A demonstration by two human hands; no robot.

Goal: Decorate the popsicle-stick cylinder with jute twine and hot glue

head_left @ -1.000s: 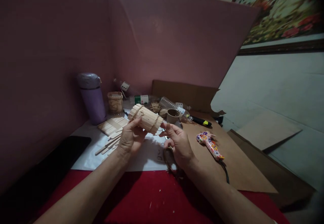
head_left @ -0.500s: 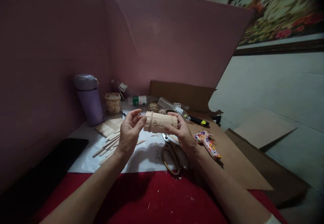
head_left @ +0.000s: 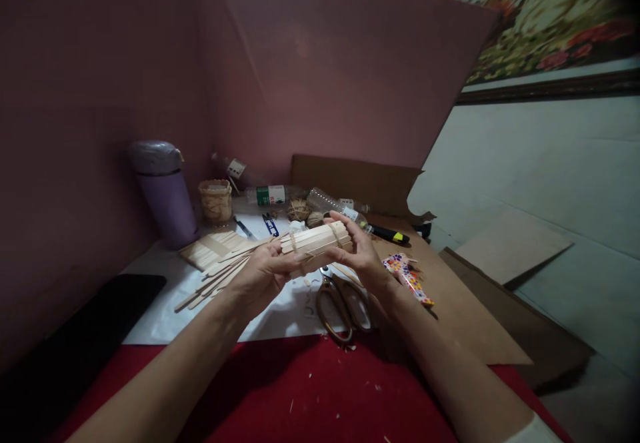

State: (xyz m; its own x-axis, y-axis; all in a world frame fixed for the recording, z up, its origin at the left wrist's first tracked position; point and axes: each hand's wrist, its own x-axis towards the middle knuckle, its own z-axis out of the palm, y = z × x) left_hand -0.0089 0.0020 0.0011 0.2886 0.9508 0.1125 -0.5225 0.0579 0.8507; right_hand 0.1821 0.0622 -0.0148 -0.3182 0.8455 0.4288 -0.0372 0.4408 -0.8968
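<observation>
Between my two hands is a cylinder of pale wooden craft sticks (head_left: 316, 237), lying sideways with a band of twine round each end. My left hand (head_left: 265, 269) is closed on its left end, thumb in front. My right hand (head_left: 354, 246) grips the right end, fingers above and thumb below. The cylinder is tilted, its right end higher. Below it, scissors (head_left: 334, 309) with brown handles rest on the white paper (head_left: 270, 326). Loose craft sticks (head_left: 215, 279) lie fanned out left of my left hand, beside a banded bundle of sticks (head_left: 207, 248).
A purple tumbler (head_left: 167, 206) and a small stick-covered cup (head_left: 216, 201) stand back left. Plastic bottles (head_left: 273, 195), twine balls (head_left: 299, 209), a craft knife (head_left: 245, 229) and blue snips (head_left: 271, 225) lie behind. A flower-patterned glue gun (head_left: 407, 276) lies right on cardboard (head_left: 465, 316).
The cylinder has tilted, its right end rising. My left hand has shifted from its upper left edge to lower round its left end. The view has moved slightly.
</observation>
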